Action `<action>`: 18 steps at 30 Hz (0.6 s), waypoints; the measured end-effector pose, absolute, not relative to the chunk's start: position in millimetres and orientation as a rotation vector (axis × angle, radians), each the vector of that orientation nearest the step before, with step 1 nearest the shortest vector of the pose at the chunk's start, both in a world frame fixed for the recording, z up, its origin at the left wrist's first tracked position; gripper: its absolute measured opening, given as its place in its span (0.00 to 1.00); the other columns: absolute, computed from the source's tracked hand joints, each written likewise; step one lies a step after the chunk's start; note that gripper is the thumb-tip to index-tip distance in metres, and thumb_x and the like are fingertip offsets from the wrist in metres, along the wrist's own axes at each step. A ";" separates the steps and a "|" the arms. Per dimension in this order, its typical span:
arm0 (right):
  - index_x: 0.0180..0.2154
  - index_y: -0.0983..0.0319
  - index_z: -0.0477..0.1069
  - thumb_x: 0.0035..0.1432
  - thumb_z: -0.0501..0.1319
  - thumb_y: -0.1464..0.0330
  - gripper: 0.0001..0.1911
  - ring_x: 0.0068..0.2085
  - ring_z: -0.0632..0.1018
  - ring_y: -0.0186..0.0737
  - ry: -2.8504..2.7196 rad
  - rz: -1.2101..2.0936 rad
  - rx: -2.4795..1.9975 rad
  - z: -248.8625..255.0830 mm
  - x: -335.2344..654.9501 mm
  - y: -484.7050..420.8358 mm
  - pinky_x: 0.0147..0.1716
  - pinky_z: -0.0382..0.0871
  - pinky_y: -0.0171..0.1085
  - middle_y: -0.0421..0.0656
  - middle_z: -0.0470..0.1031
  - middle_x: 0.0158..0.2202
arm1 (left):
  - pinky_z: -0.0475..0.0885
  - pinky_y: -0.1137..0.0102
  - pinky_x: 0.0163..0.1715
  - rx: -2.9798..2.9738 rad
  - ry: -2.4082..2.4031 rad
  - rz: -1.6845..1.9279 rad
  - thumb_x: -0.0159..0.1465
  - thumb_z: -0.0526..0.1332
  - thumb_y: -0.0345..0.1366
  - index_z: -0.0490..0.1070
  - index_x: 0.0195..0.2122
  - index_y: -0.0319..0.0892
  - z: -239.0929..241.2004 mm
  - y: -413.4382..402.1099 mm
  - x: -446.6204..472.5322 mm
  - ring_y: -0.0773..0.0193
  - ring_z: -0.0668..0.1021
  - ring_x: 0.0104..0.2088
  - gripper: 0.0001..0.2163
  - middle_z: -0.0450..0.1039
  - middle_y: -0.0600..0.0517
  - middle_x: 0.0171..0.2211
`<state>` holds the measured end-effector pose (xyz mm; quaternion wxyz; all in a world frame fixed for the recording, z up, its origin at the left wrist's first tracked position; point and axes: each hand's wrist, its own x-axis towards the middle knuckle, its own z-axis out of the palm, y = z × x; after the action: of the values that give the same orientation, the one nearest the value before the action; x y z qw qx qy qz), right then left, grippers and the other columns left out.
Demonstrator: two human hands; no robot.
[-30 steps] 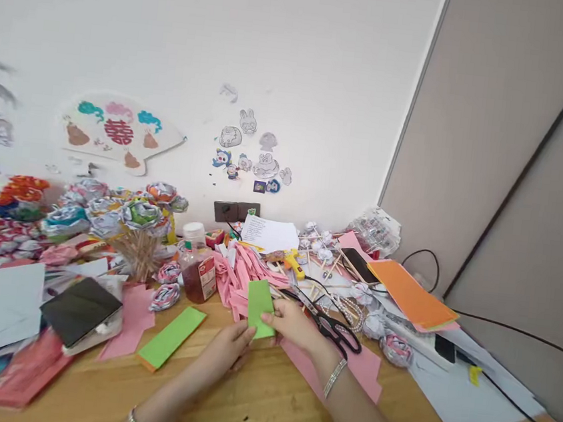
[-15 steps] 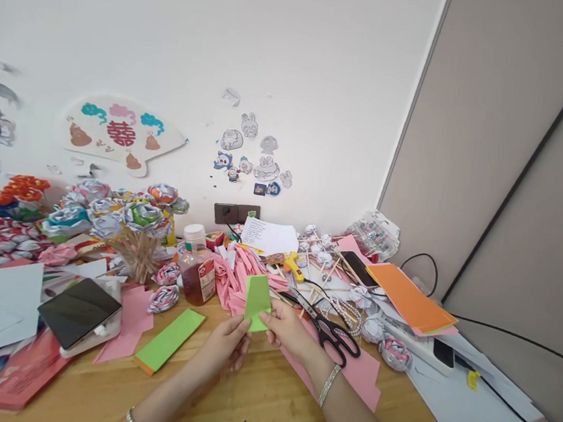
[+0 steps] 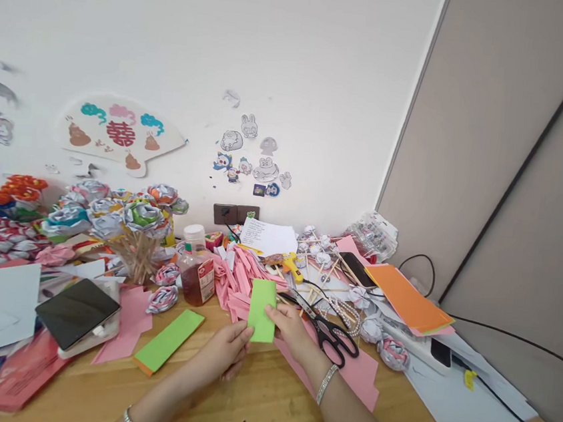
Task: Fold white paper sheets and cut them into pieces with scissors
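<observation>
From where I stand, the wooden tabletop (image 3: 250,409) shows between the two forearms and runs on toward the near side, while behind the hands the room is tight: pink paper strips (image 3: 238,270) crowd the far end of the green paper strip (image 3: 263,296), and black scissors (image 3: 333,337) lie just beside the right hand (image 3: 291,333) on a pink sheet (image 3: 367,378). The strip is held up over the middle of the table, the right hand pinching its right edge with the thumb on its face, the left hand (image 3: 227,349) pinching its lower left edge; the fingers behind are hidden. Half a second ago it looked shorter and narrowed toward the top; now it shows as a longer, squarer rectangle. Its long axis runs away from the person, nearly straight, whereas the green stack (image 3: 170,340) on the left lies slantwise, its far end toward the bottle (image 3: 197,276).
</observation>
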<state>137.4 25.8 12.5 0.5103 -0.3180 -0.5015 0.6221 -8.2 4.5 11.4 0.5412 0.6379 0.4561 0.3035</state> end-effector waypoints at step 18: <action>0.23 0.60 0.63 0.51 0.49 0.45 0.26 0.22 0.61 0.33 -1.207 1.327 -0.806 5.4 148.7 32.3 0.23 0.58 0.34 0.37 0.60 0.20 | 0.52 0.78 0.07 1.431 0.931 0.707 0.53 0.51 0.58 0.54 0.22 0.45 5.8 -7.2 0.1 0.76 0.57 0.07 0.20 0.50 0.65 0.10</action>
<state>148.7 32.3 5.4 0.5542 -0.3409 -0.5110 0.5616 0.1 -7.2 5.8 0.6030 0.6178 0.4019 0.3052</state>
